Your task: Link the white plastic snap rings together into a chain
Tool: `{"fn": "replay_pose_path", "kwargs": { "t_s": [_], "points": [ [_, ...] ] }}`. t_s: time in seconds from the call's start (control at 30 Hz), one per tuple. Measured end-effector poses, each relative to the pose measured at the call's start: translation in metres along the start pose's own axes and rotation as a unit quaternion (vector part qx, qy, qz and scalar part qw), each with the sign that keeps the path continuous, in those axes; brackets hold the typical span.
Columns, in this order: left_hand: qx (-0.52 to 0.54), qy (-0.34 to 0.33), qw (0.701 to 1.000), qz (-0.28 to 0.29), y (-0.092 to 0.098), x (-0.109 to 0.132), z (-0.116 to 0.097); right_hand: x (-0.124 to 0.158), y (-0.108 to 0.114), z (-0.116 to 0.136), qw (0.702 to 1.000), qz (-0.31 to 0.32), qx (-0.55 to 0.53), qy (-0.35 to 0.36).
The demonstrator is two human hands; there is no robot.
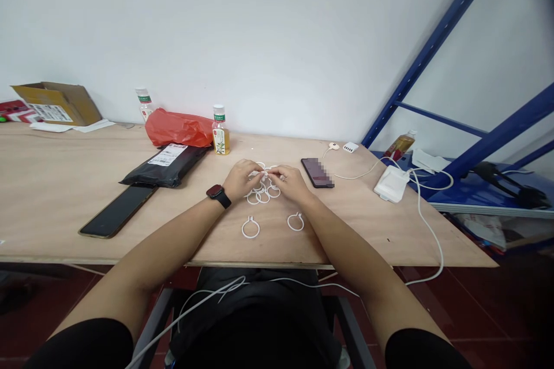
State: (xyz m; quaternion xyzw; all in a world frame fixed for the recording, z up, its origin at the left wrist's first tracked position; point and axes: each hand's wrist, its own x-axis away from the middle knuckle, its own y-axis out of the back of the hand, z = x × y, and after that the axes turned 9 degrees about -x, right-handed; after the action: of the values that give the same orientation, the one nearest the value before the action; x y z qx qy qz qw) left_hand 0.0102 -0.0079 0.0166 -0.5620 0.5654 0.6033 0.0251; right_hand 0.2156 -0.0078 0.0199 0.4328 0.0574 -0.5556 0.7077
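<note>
My left hand [239, 179], with a black watch [219, 195] on its wrist, has its fingertips pinched at the middle of the table. Facing it, my right hand [287, 182] pinches too, and the two sets of fingertips nearly meet. Between them is a white plastic ring [265, 173], partly hidden by the fingers. A pile of white rings [263, 202] lies on the table just under and behind both hands. Two single rings lie apart nearer the front edge: a left ring [250, 237] and a right ring [296, 230], each with a small tab at its top.
A phone [317, 173] lies right of my hands; another phone [116, 211] lies left, beside a black parcel [167, 166]. Behind stand a red bag [179, 128], a drink bottle [220, 137] and a cardboard box [64, 105]. A white charger [391, 183] with cables is at right.
</note>
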Motion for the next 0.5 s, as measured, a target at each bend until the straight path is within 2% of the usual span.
{"fn": "replay_pose_path", "kwargs": {
  "t_s": [0.1,0.17,0.23,0.33,0.5],
  "points": [
    [-0.036,0.109,0.993,-0.035,0.003,-0.001,0.006,-0.002,0.008,-0.013,0.999,0.004,0.037,-0.038],
    [-0.073,0.183,0.98,-0.027,0.008,-0.003,0.014,-0.003,0.015,-0.023,0.995,0.023,0.067,-0.064],
    [-0.141,0.231,0.963,0.003,0.013,-0.005,0.022,-0.003,0.021,-0.031,0.991,0.039,0.095,-0.087],
    [-0.226,0.269,0.933,0.084,0.021,-0.005,0.036,-0.003,0.028,-0.036,0.981,0.056,0.129,-0.13],
    [-0.279,0.312,0.892,0.168,0.026,-0.001,0.053,-0.002,0.034,-0.038,0.967,0.105,0.143,-0.184]
  ]
}}
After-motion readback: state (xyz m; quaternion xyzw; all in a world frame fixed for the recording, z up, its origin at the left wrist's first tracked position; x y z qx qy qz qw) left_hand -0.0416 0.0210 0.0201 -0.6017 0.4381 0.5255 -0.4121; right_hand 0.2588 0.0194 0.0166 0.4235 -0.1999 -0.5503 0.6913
